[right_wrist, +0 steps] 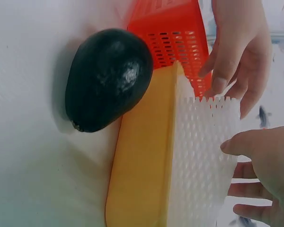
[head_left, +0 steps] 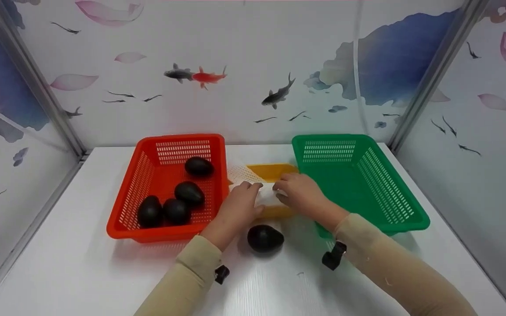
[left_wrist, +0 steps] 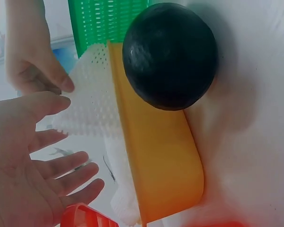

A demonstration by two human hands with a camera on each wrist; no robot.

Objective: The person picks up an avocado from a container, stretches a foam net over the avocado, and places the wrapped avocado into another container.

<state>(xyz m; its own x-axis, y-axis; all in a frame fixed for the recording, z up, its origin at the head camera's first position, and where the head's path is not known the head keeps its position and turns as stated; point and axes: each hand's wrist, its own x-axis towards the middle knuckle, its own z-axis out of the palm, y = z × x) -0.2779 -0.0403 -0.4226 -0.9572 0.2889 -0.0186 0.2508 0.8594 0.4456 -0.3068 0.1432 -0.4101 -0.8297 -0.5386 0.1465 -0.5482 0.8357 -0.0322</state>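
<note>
A white foam net (right_wrist: 203, 142) with a bumpy, toothed edge stands up out of a yellow bin (head_left: 275, 213) between two baskets. My right hand (head_left: 301, 193) pinches it, thumb on the near face and fingers behind, as the right wrist view shows. Opposite, my left hand (head_left: 242, 206) has its fingers spread in the left wrist view, the thumb tip close by the net's edge. More white netting (head_left: 244, 172) lies at the back left of the bin. In front of the bin, a dark avocado (head_left: 265, 239) rests on the table.
On the left, a red basket (head_left: 123, 215) contains several dark avocados (head_left: 189, 193). A green basket (head_left: 404, 199) stands at the right, its rim against the yellow bin. Fish-patterned white panels (head_left: 244, 101) close off the white table (head_left: 81, 263) behind and at both sides.
</note>
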